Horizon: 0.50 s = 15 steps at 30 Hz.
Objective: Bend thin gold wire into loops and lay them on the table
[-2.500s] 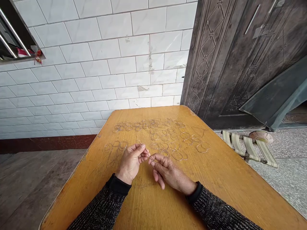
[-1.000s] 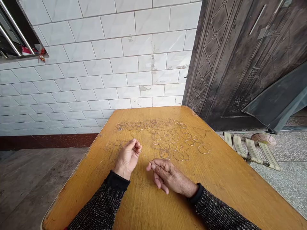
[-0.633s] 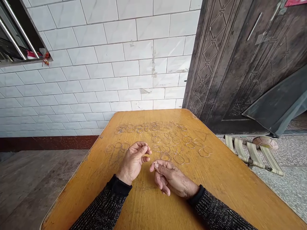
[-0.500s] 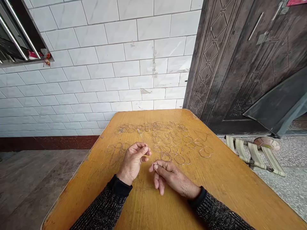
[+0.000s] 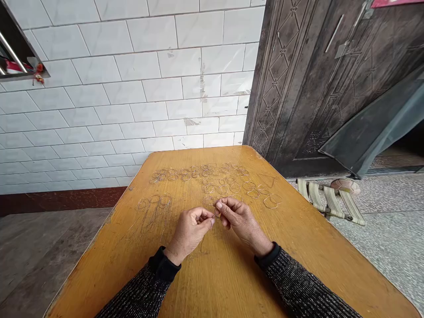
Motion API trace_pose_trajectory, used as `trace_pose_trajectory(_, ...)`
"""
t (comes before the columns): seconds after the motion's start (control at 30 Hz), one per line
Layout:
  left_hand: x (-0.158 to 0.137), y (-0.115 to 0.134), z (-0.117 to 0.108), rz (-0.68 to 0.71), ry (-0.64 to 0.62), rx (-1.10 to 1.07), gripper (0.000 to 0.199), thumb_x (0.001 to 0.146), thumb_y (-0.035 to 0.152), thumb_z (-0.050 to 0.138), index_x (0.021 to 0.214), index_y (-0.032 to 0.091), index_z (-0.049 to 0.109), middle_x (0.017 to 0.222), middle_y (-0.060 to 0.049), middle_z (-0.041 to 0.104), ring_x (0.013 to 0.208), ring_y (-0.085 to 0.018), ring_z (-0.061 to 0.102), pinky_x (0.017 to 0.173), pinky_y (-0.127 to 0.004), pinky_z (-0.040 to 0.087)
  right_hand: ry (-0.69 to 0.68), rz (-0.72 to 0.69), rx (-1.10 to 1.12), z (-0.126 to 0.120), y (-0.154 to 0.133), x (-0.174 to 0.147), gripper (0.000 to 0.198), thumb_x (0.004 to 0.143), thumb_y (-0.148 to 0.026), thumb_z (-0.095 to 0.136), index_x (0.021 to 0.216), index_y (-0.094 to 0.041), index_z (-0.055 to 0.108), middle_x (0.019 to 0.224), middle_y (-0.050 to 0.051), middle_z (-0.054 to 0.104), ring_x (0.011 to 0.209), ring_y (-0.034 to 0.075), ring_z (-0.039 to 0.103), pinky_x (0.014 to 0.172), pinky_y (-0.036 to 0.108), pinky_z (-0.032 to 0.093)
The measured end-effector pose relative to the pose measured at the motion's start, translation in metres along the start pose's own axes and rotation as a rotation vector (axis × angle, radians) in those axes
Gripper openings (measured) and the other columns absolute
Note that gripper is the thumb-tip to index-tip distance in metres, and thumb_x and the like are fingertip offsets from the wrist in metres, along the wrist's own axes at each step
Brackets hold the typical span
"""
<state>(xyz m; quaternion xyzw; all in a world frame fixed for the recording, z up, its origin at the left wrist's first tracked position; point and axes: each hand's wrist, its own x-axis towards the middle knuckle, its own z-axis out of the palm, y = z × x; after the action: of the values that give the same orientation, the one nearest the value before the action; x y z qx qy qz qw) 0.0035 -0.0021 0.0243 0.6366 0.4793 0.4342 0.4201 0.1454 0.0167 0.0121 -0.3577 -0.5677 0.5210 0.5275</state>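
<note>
Both hands meet just above the middle of the wooden table, fingertips almost touching. My left hand is closed in a pinch on a thin dark wire, whose loose end hangs below the fingers. My right hand also pinches, its thumb and forefinger on what looks like the same wire; the fingers partly hide it. Beyond the hands lie rows of thin copper-coloured wire loops. Left of my left hand rests a group of wire loops with long loose tails.
A white tiled wall stands behind the table's far edge. To the right are a dark carved door, a grey hanging sheet and a striped-strap stool on the floor. A barred window is at upper left.
My right hand has moved up and in to meet my left hand, which has turned inward and dropped slightly. The view has shifted a little to the right.
</note>
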Motion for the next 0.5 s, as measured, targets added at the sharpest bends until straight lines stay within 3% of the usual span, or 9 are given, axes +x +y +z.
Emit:
trace_pose_trajectory(0.27,-0.0013,-0.0017,0.0002,0.032,-0.076,-0.040,0.011,0.070,0.024,0.057,0.063,0.015,0.059,0.057,0.000,0.054,0.050,-0.009,0.047,0.046,-0.019,0.038,-0.007,0.030,0.058,0.0004,0.0026,-0.0030,0.033,0.076,-0.047,0.055,0.060,-0.018,0.051,0.043,-0.006,0.044,0.036,0.005,0.034,0.038,0.020,0.028)
trace_pose_trajectory(0.5,-0.0011,-0.0036,0.0003,0.011,-0.111,-0.092,0.013,0.071,0.027,0.058,0.066,0.015,0.058,0.059,0.000,0.053,0.052,-0.010,0.048,0.047,-0.020,0.040,-0.039,0.042,0.204,0.0011,-0.0001,-0.0028,0.029,0.075,-0.043,0.057,0.063,-0.017,0.054,0.047,-0.005,0.048,0.035,0.004,0.035,0.040,0.020,0.030)
